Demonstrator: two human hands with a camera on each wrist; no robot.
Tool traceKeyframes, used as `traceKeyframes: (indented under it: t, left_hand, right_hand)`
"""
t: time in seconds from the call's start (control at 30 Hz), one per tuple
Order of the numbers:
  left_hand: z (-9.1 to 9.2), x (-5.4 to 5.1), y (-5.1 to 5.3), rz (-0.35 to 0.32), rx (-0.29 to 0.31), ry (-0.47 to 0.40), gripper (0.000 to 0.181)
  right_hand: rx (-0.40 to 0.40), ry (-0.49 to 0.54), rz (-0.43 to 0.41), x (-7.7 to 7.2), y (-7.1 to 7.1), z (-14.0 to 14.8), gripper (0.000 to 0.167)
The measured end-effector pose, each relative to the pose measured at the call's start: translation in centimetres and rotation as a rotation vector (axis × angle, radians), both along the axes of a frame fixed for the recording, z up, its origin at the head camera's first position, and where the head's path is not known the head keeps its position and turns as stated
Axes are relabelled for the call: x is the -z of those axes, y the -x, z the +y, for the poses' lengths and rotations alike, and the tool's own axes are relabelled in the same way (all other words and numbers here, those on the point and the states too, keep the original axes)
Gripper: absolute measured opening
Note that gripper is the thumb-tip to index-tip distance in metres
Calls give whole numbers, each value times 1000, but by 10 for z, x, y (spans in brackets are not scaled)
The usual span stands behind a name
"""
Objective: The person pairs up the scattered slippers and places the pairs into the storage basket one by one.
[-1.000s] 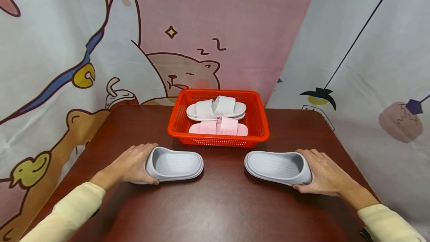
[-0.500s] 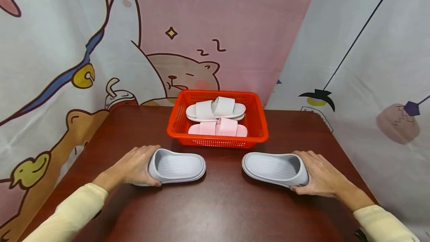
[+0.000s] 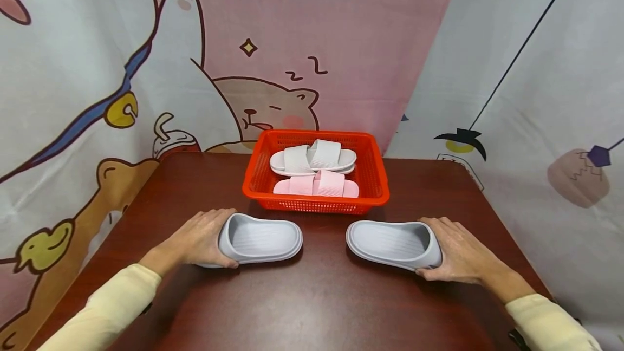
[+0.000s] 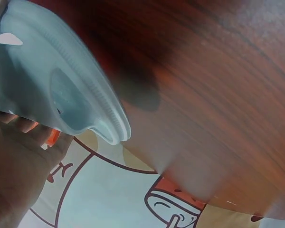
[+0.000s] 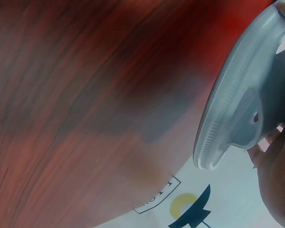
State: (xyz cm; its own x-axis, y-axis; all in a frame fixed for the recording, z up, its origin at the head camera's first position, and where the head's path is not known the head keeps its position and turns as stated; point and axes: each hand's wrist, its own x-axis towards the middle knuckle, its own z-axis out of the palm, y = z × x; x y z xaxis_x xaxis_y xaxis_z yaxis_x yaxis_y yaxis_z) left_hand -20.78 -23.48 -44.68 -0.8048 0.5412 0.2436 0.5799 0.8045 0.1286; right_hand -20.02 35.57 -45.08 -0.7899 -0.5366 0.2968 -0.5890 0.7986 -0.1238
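Note:
My left hand (image 3: 205,237) grips a light grey slipper (image 3: 265,240) across its upper, thumb on the near side and fingers over the far side. A matching grey slipper (image 3: 387,241) is held the same way by my right hand (image 3: 455,249). Their open heel ends point toward each other, with a gap between them. In the left wrist view the slipper (image 4: 61,76) hangs over the table with its shadow below. The right wrist view also shows its slipper (image 5: 242,95) above the tabletop, apart from its shadow. Part of each slipper's upper is hidden by the hand.
Behind the slippers stands a red plastic basket (image 3: 317,206) on the dark brown table (image 3: 302,297). A pair of white slides (image 3: 326,156) lies in it, with pink slides (image 3: 331,184) in front. A cartoon-printed cloth (image 3: 341,42) hangs round the table's back and sides.
Both hands have moved slightly inward with the grey slippers, so the gap between the two has narrowed. The basket and the slides in it have stayed put.

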Motion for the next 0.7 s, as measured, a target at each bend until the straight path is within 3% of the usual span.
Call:
traceKeyframes:
  t: [0.7]
  left_hand:
    - [15, 3, 3, -2, 18, 9, 110]
  right_hand:
    - [-10, 3, -20, -1, 5, -15, 96]
